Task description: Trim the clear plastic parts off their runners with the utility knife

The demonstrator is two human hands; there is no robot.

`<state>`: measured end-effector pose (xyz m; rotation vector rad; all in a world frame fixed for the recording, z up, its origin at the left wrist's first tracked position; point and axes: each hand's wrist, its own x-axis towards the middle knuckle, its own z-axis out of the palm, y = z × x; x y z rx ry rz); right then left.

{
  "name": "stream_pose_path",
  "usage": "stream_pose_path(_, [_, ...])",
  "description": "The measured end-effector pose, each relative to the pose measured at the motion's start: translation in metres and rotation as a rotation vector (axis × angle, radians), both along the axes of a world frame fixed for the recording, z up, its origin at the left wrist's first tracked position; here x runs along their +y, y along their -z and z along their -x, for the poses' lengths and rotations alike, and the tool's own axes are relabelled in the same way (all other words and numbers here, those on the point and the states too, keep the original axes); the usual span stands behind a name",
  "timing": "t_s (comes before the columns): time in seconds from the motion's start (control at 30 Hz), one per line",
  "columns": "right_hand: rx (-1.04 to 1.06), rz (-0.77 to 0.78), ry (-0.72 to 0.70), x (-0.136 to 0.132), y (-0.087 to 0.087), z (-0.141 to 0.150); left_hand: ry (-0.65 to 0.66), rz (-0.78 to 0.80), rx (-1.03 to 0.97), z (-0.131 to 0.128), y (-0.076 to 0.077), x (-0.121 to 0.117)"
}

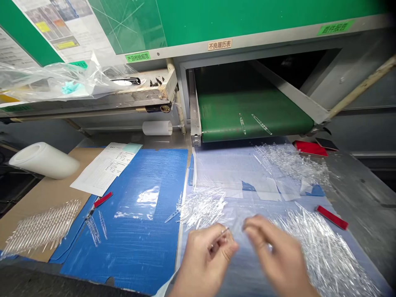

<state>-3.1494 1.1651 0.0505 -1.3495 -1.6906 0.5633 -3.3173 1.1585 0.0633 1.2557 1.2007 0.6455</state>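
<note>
Left hand (206,258): pinches a thin clear plastic strip (221,236), lifted clear of the pile.
Right hand (272,255): curled, blurred; grip cannot be told.
Pile: loose clear plastic strips (321,251), in front of the green rubber conveyor belt (253,115).

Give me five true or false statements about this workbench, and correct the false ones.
1. The left hand pinches a thin clear plastic piece. True.
2. The conveyor belt is red. False: it is green.
3. Two clear pieces lie on the belt. True.
4. The white roll stands upright. False: it lies on its side.
5. The right hand grips a red strip. False: the strip lies apart, off to that hand's right.
</note>
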Motion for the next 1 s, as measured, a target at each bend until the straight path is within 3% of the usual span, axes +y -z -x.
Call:
stream_pose_path(0.07, [0.102,0.043,0.277,0.006,-0.005,-0.015,0.036,0.093,-0.023,0.000,0.008,-0.003])
stream_pose_path(0.13, [0.151,0.134,0.332,0.009,-0.007,-0.022,-0.001,0.177,-0.068,-0.001,0.015,-0.005])
stream_pose_path(0.27, [0.228,0.459,-0.148,0.004,-0.002,-0.003,-0.024,0.221,-0.208,-0.005,0.025,-0.003])
stream_pose_path(0.3, [0.261,0.518,-0.212,0.003,0.000,0.002,0.004,0.210,-0.236,-0.007,0.028,-0.002])
stream_pose_path(0.37, [0.276,0.573,-0.210,0.004,0.003,-0.001,0.020,0.175,-0.267,-0.011,0.033,0.000])
stream_pose_path(0.43, [0.131,0.576,-0.118,0.009,0.009,-0.025,-0.036,0.179,-0.294,-0.013,0.040,0.001])
stream_pose_path(0.53, [-0.387,0.581,0.001,0.016,0.026,-0.090,-0.123,0.334,-0.439,-0.014,0.049,0.004])
stream_pose_path(0.63, [-0.530,0.636,0.121,0.014,0.048,-0.146,-0.130,0.423,-0.554,-0.015,0.051,0.007])
stream_pose_path(0.7, [-0.577,0.673,0.186,0.009,0.054,-0.159,-0.114,0.408,-0.551,-0.018,0.047,0.007])
stream_pose_path(0.8, [-0.528,0.682,0.209,0.001,0.042,-0.135,-0.069,0.355,-0.474,-0.025,0.036,0.007])
stream_pose_path(0.87, [-0.307,0.692,0.100,-0.001,0.024,-0.101,-0.018,0.330,-0.423,-0.031,0.029,0.007])
stream_pose_path(0.93, [-0.073,0.735,-0.100,0.002,0.009,-0.067,0.038,0.338,-0.411,-0.036,0.024,0.005])
stream_pose_path(1.0, [0.102,0.720,-0.214,0.007,0.001,-0.041,0.078,0.361,-0.423,-0.038,0.023,0.003])
